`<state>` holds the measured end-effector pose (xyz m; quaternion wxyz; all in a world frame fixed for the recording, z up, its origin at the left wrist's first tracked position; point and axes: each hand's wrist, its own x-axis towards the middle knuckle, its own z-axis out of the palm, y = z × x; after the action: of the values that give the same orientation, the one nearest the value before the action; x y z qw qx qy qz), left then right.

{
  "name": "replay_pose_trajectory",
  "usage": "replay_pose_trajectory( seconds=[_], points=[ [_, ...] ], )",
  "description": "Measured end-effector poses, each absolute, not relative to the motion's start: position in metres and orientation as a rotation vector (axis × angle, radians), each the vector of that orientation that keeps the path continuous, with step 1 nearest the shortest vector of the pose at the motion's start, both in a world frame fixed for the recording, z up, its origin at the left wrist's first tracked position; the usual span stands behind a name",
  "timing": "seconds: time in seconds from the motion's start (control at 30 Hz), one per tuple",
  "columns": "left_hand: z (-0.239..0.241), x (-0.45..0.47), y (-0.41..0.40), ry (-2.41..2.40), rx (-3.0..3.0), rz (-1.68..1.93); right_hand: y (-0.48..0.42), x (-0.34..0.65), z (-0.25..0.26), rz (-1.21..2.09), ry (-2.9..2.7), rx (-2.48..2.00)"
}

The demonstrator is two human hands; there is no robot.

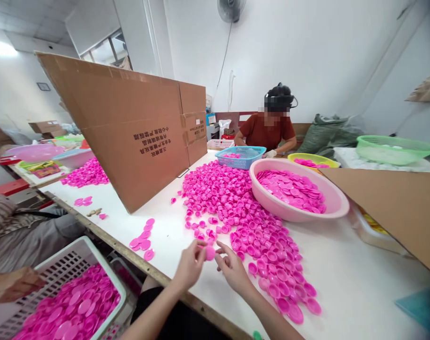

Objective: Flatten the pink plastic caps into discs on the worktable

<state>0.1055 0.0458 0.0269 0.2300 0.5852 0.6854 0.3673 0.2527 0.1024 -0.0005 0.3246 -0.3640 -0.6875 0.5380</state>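
Observation:
My left hand (190, 265) and my right hand (232, 269) meet over the white table (342, 274) near its front edge. Between their fingertips is a small round pink plastic cap (210, 253), pinched by the left fingers; the right fingers touch it from the other side. A big heap of pink caps (243, 212) spreads across the table just beyond and to the right of my hands. A few flat pink discs (144, 241) lie to the left.
A pink basin (299, 196) of discs stands at the right, a blue basket (240, 157) behind it. A tilted cardboard box (137, 132) walls the left. A white crate (69, 297) of pink discs sits low left. A person in a red shirt (269, 130) works opposite.

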Motion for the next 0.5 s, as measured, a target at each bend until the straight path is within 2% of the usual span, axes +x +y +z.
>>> replay_pose_trajectory(
  seconds=[0.1, 0.27, 0.5],
  points=[
    [0.019, 0.127, 0.048, 1.795, 1.613, 1.066, 0.104, 0.256, -0.005, 1.530, -1.736, -0.935],
    [-0.004, 0.105, 0.075, 2.258, 1.667, 0.976, 0.119, 0.271, -0.011, 1.381, -1.613, -1.147],
    [-0.034, 0.116, 0.072, 1.844, 1.687, 1.034, 0.120, 0.268, -0.018, 1.627, -1.563, -1.155]
  ],
)
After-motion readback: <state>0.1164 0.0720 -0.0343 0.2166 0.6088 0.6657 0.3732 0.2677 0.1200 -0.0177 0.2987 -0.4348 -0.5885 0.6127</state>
